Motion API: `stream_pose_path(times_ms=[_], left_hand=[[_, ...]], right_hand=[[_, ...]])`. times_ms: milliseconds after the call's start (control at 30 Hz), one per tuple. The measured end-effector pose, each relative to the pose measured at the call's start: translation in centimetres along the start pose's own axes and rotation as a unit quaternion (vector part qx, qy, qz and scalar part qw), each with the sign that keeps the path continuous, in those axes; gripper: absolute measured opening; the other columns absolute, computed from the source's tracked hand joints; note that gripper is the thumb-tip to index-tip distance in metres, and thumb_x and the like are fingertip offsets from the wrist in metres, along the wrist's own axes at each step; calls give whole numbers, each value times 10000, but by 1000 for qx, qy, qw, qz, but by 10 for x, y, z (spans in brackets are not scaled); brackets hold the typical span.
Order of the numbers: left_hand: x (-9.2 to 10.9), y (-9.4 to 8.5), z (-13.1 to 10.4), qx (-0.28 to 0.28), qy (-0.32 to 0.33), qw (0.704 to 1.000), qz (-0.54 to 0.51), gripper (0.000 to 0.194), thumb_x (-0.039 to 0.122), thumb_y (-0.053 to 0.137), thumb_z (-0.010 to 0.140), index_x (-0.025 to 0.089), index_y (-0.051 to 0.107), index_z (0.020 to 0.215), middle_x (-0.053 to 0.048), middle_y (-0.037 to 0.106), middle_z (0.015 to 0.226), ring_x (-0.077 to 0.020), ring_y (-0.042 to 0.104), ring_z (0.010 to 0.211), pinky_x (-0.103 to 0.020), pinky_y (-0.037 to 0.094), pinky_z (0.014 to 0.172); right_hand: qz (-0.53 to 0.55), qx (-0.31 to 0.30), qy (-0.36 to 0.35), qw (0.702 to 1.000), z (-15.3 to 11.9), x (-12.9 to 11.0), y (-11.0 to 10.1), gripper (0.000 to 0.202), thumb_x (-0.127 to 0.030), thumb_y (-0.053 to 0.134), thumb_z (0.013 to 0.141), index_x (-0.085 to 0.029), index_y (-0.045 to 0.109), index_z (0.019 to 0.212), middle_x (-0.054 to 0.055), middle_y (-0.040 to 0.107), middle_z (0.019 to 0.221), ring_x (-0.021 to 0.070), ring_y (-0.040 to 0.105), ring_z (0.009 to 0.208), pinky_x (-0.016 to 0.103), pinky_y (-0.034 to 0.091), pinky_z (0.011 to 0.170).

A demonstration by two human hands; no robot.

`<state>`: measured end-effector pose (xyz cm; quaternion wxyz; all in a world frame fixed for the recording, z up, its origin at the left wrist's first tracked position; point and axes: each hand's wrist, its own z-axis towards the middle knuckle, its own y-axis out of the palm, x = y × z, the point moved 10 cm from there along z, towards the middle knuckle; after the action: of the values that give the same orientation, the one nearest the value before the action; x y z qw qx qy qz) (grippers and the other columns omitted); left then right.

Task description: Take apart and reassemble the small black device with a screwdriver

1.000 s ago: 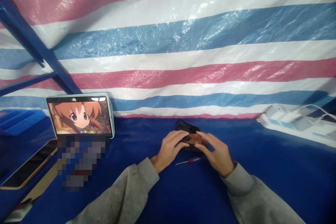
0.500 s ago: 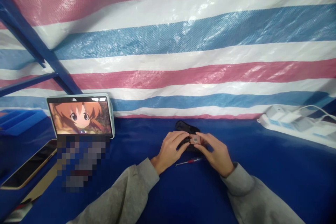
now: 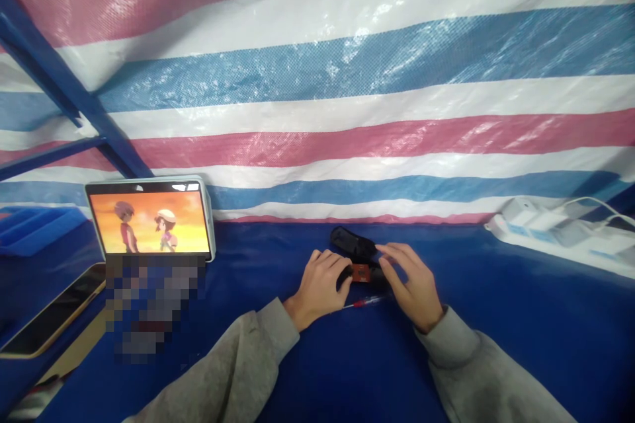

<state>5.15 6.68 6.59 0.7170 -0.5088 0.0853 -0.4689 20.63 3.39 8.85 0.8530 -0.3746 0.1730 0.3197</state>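
My left hand is closed round the left end of a black device on the blue table. A small orange-brown board shows in the device's middle. My right hand is at the device's right end, its thumb and fingers apart; the fingertips are near a black cover piece lying just behind. Whether the right thumb touches the device cannot be made out. A thin red screwdriver lies in front of the device, its left tip near my left hand.
A tablet playing a video stands at the left, with a phone and a blue tray beyond it. A white power strip with plugs and cables is at the right. Striped sheeting hangs behind the blue table.
My right fingers have spread and come off the small part between my hands. My left hand has dropped slightly lower. The orange-brown board and the black cover piece now show more.
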Motion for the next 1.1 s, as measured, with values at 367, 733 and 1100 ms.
stream_pose_path(times_ms=[367,733,1100], left_hand=[[0,1,2,14,9,1000,1,123,212,582,916,183,633,1024,-43,728,1013,-229,645,920,-387,407,794],[-2,2,2,8,5,1000,4,214,240,567,953,194,643,1148,-70,725,1094,-230,653,972,-390,431,845],[-5,4,2,-1,-13,1000,-19,253,178,575,932,180,634,1178,-82,720,1140,-249,651,1022,-428,476,899]], right_hand=[[-4,-8,-21,1000,0,0,3,217,-252,527,951,-224,686,1095,71,666,1057,174,675,956,296,560,858],[-8,-11,-1,1000,0,8,6,222,-294,520,954,-225,689,1081,78,665,1070,189,674,954,344,556,897],[-12,-19,21,1000,1,13,8,243,-329,495,957,-234,692,1063,81,665,1066,209,667,986,367,552,919]])
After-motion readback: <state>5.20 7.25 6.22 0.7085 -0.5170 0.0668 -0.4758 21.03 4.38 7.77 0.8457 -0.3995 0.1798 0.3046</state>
